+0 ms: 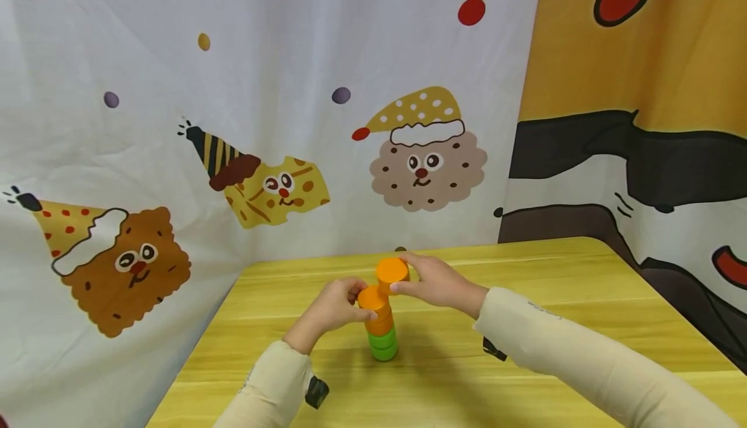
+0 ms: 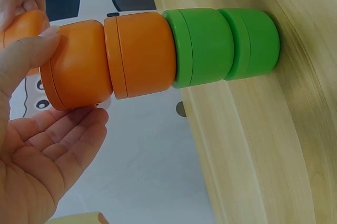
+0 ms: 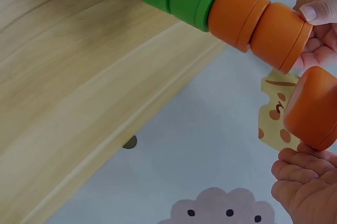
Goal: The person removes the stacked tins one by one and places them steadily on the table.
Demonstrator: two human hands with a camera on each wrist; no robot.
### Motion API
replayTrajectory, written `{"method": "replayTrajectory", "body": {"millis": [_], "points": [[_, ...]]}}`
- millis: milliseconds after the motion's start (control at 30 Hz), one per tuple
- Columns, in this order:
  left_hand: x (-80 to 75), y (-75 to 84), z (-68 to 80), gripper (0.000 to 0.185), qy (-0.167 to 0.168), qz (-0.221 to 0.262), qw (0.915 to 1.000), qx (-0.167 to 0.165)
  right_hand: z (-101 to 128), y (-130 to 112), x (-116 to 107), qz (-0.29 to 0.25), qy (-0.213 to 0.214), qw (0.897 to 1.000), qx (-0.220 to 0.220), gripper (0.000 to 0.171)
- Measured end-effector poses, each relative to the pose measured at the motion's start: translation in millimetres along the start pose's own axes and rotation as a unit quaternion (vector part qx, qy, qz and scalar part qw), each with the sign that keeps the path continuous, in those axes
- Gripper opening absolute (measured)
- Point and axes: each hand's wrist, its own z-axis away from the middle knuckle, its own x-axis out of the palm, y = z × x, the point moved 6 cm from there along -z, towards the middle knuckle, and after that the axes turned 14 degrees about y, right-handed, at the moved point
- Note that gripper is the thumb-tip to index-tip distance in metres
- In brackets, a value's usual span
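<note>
A tower of small round pots, each with a lid-like seam, stands upright on the table. At its foot are two green pots (image 1: 383,348), one on the other. Above them come a lower orange pot (image 2: 145,55) and a top orange pot (image 2: 79,66). My left hand (image 1: 335,305) pinches the top one between thumb and fingers, steadying the tower from the left. From the right, my right hand (image 1: 439,282) holds another orange pot (image 3: 314,108) by thumb and fingertips. This pot is in the air, slightly tilted, beside the tower's top.
The yellow wood-grain table (image 1: 496,376) ends at a back edge behind the tower. A white curtain (image 1: 280,110) with cartoon biscuits and cheese hangs behind it, and an orange, black and white patterned cloth (image 1: 613,78) hangs at the right.
</note>
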Motion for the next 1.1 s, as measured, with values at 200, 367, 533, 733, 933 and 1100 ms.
{"method": "replayTrajectory", "body": {"millis": [200,367,533,733,933,1100], "points": [[0.1,-1.1,0.2,0.042,0.003,-0.001,1.0000,-0.003,4.5,12.5,0.7,-0.001,0.000,1.000,0.015,0.064],[0.6,-3.2,0.2,0.043,0.005,0.001,0.9999,-0.010,9.8,22.6,5.8,-0.007,-0.003,0.999,0.033,0.064],[1.1,-3.3,1.3,0.043,0.008,0.002,0.9999,-0.008,13.8,29.7,12.2,-0.027,-0.002,0.999,0.040,0.057],[1.5,-3.3,1.5,0.045,0.010,-0.001,0.9999,-0.012,20.1,36.2,20.2,-0.046,-0.012,0.998,0.048,0.053],[2.4,-4.9,1.6,0.043,0.011,-0.001,0.9999,-0.008,25.5,46.0,28.9,-0.060,-0.018,0.997,0.047,0.053],[2.6,-5.4,1.4,0.041,0.012,0.002,0.9999,-0.003,29.6,62.2,41.0,-0.080,-0.013,0.995,0.064,0.049]]}}
